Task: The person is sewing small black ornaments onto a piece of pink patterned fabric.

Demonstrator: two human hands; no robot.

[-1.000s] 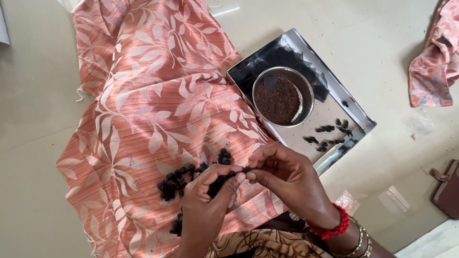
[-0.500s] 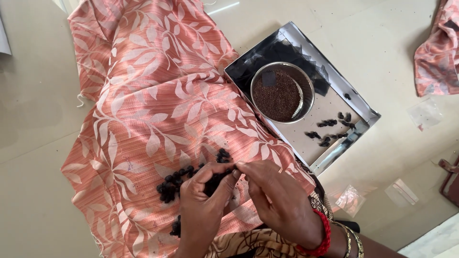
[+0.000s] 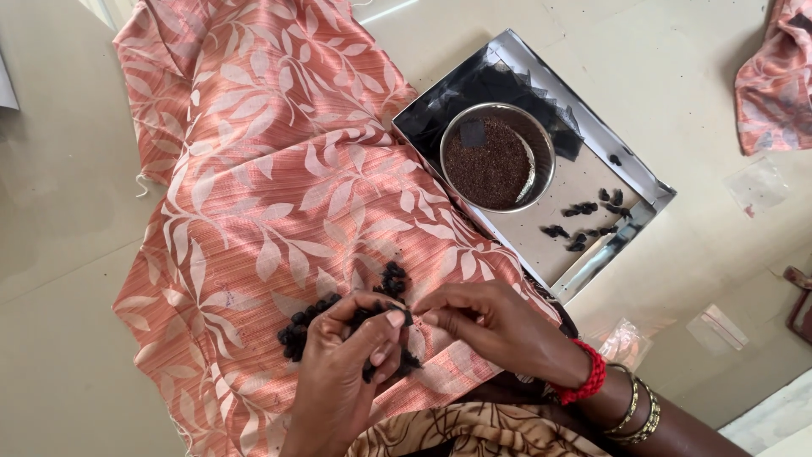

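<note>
Two small clear plastic packets flat on the pale floor right of the wrists, one rectangular with a thin red strip, the other crumpled just beside the red thread bracelet. A third clear square packet farther up, near the folded scrap of salmon fabric at the top right corner.

Salmon leaf-print cloth spread across the lap and floor, bearing a cluster of small black beads. Left hand curled over the cluster, thumb and forefinger pinched together on a black bead piece. Right hand meeting it fingertip to fingertip, forefinger and thumb closed at that same spot; whether on a thread or needle, cannot tell. Gold bangles on the right wrist behind the bracelet.

Rectangular steel tray just off the cloth's right edge, holding a round steel bowl full of fine dark brown seed beads, plus a few loose black pieces on the bare tray bottom.

Against half a second ago: right hand drawn back to the right, wrist and bangles now in plain sight; fingertips kept at the same pinch point; tray and bowl unmoved on the floor.
</note>
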